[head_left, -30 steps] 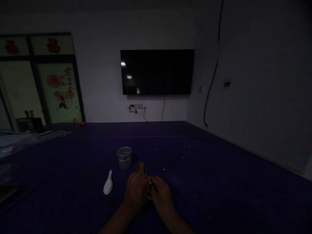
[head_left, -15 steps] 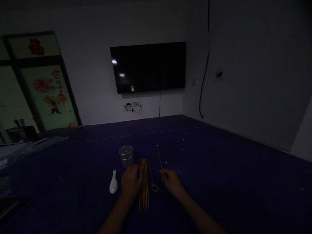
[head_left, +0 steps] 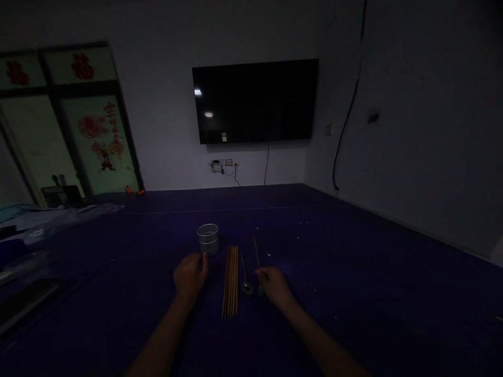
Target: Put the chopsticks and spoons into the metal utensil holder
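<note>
My left hand (head_left: 190, 275) is closed over the spot where a white spoon lay. The spoon is hidden, so what the fingers hold cannot be made out. Just beyond it stands a metal cup (head_left: 208, 241), open end up. My right hand (head_left: 274, 285) pinches the slim handle of a metal spoon (head_left: 257, 251); a dim bowl shows below the fingers. Between the hands, several wooden chopsticks (head_left: 230, 283) lie side by side, pointing away from me. Another metal spoon (head_left: 247, 287) lies right of them, its bowl towards me.
A dark blue surface (head_left: 275, 330) carries all this, with small white bits (head_left: 269, 255) scattered to the right. Clear plastic wrapping (head_left: 84, 213) lies at the left. Orange items (head_left: 135, 191) sit by the door. A television (head_left: 257, 102) hangs on the far wall.
My left hand has moved left from the chopsticks onto the white spoon's place, covering it. My right hand stays by the metal spoon. The view has turned slightly left.
</note>
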Motion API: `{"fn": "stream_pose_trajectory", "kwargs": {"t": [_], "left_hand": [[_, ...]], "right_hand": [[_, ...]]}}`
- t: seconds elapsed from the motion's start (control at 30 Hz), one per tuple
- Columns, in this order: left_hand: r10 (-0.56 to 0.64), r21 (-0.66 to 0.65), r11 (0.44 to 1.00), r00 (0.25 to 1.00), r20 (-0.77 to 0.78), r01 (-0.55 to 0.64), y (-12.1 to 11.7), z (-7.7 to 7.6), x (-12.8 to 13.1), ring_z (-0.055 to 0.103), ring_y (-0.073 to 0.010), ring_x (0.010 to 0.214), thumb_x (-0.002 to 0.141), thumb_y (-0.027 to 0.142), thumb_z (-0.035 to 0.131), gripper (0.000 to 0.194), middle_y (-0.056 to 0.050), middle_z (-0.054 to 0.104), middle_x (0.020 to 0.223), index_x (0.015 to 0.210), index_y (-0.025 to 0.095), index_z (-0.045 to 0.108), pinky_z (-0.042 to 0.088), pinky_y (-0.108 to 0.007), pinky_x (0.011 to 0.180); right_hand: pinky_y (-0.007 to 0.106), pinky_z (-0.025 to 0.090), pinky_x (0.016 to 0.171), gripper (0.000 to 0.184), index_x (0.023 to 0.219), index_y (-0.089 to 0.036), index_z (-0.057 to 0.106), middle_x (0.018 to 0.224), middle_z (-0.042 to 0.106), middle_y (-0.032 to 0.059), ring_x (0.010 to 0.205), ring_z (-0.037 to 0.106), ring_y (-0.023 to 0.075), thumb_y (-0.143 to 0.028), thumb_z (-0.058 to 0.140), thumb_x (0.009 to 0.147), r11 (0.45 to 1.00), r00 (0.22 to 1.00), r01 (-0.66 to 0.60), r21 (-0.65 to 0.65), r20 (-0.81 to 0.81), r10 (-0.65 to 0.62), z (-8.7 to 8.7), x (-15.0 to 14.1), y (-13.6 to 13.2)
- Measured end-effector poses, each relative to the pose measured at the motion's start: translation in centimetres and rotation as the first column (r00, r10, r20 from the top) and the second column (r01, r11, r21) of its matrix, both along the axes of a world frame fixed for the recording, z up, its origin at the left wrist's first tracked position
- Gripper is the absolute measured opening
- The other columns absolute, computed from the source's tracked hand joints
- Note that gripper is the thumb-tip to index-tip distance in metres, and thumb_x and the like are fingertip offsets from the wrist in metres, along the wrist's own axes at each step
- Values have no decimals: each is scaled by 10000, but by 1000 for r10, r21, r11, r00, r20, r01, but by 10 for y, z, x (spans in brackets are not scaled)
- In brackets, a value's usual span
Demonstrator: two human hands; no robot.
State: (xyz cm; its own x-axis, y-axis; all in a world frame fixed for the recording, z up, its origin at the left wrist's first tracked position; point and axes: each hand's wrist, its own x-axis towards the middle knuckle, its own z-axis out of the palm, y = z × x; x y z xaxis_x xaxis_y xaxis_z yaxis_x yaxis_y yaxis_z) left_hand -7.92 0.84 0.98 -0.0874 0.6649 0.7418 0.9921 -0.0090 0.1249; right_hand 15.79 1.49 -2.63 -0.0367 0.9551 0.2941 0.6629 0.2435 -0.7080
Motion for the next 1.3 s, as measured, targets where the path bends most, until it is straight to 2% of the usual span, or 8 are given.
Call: {"fn": "stream_pose_trajectory", "kwargs": {"t": [0.1, 0.27, 0.53, 0.97, 1.03, 1.1, 1.2, 1.3], "left_hand": [[139, -119, 983, 990, -8, -139, -1, 5, -14, 589, -203, 770, 884, 348, 367, 312, -82, 638, 781, 818, 163, 610, 383, -264, 619], [326, -309, 897, 945, -17, -315, 1, 7, -20, 557, -282, 923, 858, 348, 374, 347, -154, 597, 962, 1006, 104, 571, 412, -333, 674], [326, -507, 818, 945, 21, -271, 3, 4, -15, 592, -288, 953, 856, 353, 363, 389, -176, 572, 1033, 1065, 99, 572, 447, -361, 718], [282, -587, 788, 956, 77, -185, 3, 10, -13, 642, -276, 909, 839, 211, 378, 284, -177, 662, 937, 990, 93, 589, 465, -328, 696], [291, -549, 814, 951, 102, -190, 3, 13, -14, 646, -279, 886, 843, 202, 368, 288, -180, 659, 913, 988, 84, 587, 472, -335, 693], [271, -422, 889, 947, 170, -179, 3, 16, -17, 642, -280, 878, 855, 211, 344, 326, -187, 649, 926, 1042, 69, 570, 481, -356, 705], [93, -14, 996, 947, 306, -93, 5, 21, -20, 599, -279, 986, 882, 246, 299, 414, -198, 611, 1048, 1199, 60, 491, 475, -396, 807], [-180, 341, 938, 921, 346, 56, 4, 21, -16, 523, -262, 1119, 900, 292, 288, 462, -182, 556, 1178, 1298, 90, 409, 432, -410, 928]], "right_hand": [[218, 352, 521, 329, 573, -154, 648, 564, 655, 42, 539, 593, 144, -209, 457, 834, 1000, 1000, 17, -3, 18, -17, 0, 2, 3], [210, 374, 549, 262, 628, -158, 690, 655, 701, 52, 601, 628, 147, -169, 492, 799, 999, 998, 47, -2, 42, -47, -2, 3, 6], [216, 397, 561, 261, 652, -153, 712, 666, 712, 69, 619, 652, 163, -189, 505, 808, 997, 991, 83, -4, 102, -82, -1, 2, 7], [221, 372, 551, 216, 626, -168, 712, 660, 705, 69, 597, 629, 154, -179, 559, 779, 997, 978, 75, 31, 191, -79, 1, -4, 5], [225, 364, 547, 241, 606, -166, 705, 639, 697, 68, 582, 621, 152, -184, 551, 790, 998, 977, 60, 28, 205, -65, 2, -6, 4], [227, 351, 534, 272, 578, -164, 694, 608, 683, 62, 559, 608, 147, -197, 544, 803, 999, 974, 48, 22, 219, -52, 3, -8, 2], [226, 332, 515, 303, 554, -163, 681, 565, 661, 49, 524, 584, 135, -215, 538, 816, 999, 970, 44, 11, 241, -46, 4, -12, -1], [227, 340, 531, 285, 575, -158, 684, 576, 657, 51, 538, 580, 136, -231, 552, 816, 998, 963, 59, 10, 261, -60, 8, -13, -4]]}}
